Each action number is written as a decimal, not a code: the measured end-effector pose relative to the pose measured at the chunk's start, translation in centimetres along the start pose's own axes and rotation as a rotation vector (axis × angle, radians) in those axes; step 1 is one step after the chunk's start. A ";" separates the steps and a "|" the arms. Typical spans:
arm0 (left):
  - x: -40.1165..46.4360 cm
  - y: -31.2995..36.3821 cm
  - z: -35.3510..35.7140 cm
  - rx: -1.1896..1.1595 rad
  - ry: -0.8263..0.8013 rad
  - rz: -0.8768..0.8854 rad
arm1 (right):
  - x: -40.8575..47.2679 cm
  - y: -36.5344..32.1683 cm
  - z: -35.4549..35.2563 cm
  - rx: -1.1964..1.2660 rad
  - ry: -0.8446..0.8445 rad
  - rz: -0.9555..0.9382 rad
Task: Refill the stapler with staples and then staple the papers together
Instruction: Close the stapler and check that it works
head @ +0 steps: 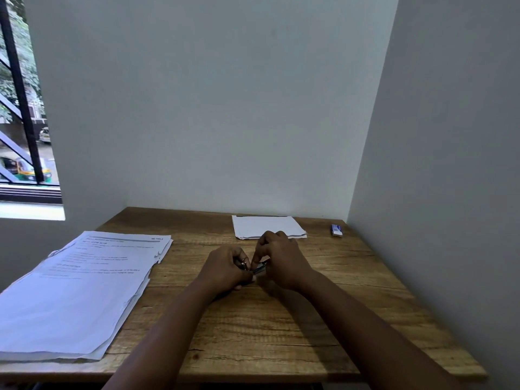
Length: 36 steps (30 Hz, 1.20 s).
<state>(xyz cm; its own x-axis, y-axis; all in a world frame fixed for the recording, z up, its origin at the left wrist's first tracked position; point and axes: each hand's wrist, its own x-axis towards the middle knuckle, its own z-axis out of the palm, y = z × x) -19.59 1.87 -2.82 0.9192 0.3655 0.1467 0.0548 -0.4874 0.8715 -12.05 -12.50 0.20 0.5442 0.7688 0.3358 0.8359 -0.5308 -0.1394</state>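
Note:
A small dark metal stapler (258, 268) is held between both hands above the middle of the wooden desk (281, 327). My left hand (225, 267) grips its left end; shiny metal shows between the fingers. My right hand (281, 258) pinches the stapler's right part from above, fingers curled over it. Most of the stapler is hidden by the hands, and I cannot tell whether it is open. A thick stack of printed papers (81, 294) lies on the desk's left side. A smaller white stack of papers (264, 225) lies at the back.
A small blue and white staple box (336, 229) sits at the desk's back right corner. White walls close in behind and to the right. A window (22, 108) with black bars is at the left.

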 end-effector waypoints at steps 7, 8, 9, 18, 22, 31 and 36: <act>0.1 -0.1 0.0 -0.016 -0.010 -0.011 | -0.2 1.8 -0.3 -0.016 0.042 0.132; 0.1 -0.1 0.1 -0.017 -0.008 -0.010 | -0.2 2.1 -0.2 0.016 0.033 0.152; 0.2 -0.2 0.1 -0.018 -0.006 -0.008 | -0.1 2.2 0.0 0.065 0.022 0.176; 0.4 0.4 -0.5 -0.113 -0.123 -0.077 | 0.0 1.5 1.5 1.027 0.062 0.725; 0.9 1.1 -0.7 -0.104 -0.189 -0.166 | 0.8 1.0 0.6 1.010 0.108 0.702; 2.5 1.3 -1.2 -0.197 -0.454 -0.419 | 0.5 1.2 -1.5 1.052 0.031 0.649; 3.0 1.2 -1.7 -0.157 -0.572 -0.419 | 0.3 1.0 -1.8 1.111 0.032 0.630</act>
<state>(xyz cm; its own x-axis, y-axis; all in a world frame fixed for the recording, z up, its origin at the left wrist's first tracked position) -17.47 3.76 -0.53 0.8958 0.0033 -0.4445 0.4297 -0.2620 0.8641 -11.19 -13.46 1.79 0.8775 0.4767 -0.0517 0.0536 -0.2047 -0.9774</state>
